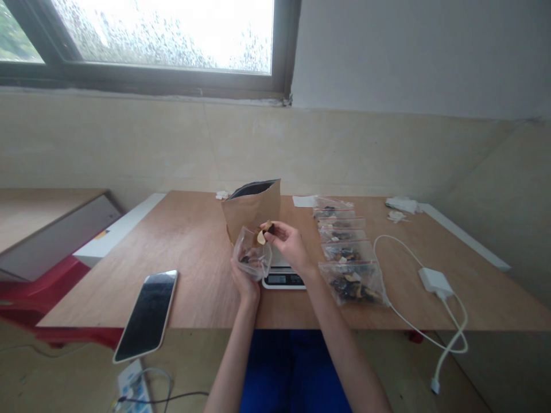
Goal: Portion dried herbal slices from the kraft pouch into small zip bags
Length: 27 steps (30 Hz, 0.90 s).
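Observation:
In my left hand point(246, 284) is a clear plastic bag point(253, 261), its mouth spread open and some dark bits inside. My right hand point(289, 244) pinches several dried slices point(264, 232), pale and dark brown, right at the bag's opening. Under both hands sits a white digital scale point(284, 281), partly covered by my right wrist and the bag. Just behind stands a brown paper pouch point(253, 209) with its top open; its contents are hidden. To the right lies a column of filled zip bags point(350, 284) with similar dark and pale pieces.
A tablet point(148, 315) overhangs the table's front edge at left. On the right, a white charger point(435, 282) trails its cable point(408, 321) over the edge. Crumpled plastic point(403, 205) lies at the back right, and white paper point(304, 201) behind the scale. A red stool point(47, 292) stands at left.

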Each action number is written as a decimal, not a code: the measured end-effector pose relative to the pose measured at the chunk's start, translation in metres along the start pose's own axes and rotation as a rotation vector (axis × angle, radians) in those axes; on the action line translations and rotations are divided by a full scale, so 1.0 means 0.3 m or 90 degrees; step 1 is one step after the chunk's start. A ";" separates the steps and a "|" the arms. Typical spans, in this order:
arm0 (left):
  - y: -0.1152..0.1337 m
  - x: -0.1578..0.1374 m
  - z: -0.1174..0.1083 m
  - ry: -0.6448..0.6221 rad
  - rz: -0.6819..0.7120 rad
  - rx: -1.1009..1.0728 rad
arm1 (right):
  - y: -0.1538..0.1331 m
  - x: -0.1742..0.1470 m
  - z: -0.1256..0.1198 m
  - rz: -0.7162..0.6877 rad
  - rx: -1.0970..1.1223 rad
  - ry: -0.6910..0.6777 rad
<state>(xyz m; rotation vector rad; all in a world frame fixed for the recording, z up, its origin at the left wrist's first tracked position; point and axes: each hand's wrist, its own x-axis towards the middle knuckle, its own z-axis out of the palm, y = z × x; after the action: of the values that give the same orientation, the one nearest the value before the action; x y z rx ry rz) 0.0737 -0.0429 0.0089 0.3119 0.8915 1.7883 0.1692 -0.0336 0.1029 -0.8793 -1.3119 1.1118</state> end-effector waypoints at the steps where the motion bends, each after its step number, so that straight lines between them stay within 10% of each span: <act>1: 0.002 -0.002 0.001 -0.006 0.000 -0.002 | -0.008 0.012 -0.005 -0.009 0.039 0.027; 7: 0.011 -0.013 0.007 -0.008 -0.009 -0.004 | -0.116 0.139 -0.011 -0.145 0.094 0.138; 15: 0.009 -0.013 0.005 -0.003 -0.032 -0.024 | -0.156 0.305 0.043 -0.363 -0.193 0.178; 27: 0.002 -0.007 -0.001 -0.012 -0.029 -0.018 | -0.085 0.312 0.042 -0.365 -0.482 0.057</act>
<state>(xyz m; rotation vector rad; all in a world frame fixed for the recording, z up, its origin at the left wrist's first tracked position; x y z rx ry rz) 0.0740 -0.0450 0.0096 0.2871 0.8533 1.7514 0.1532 0.0478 0.1547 -0.9720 -1.7904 0.1049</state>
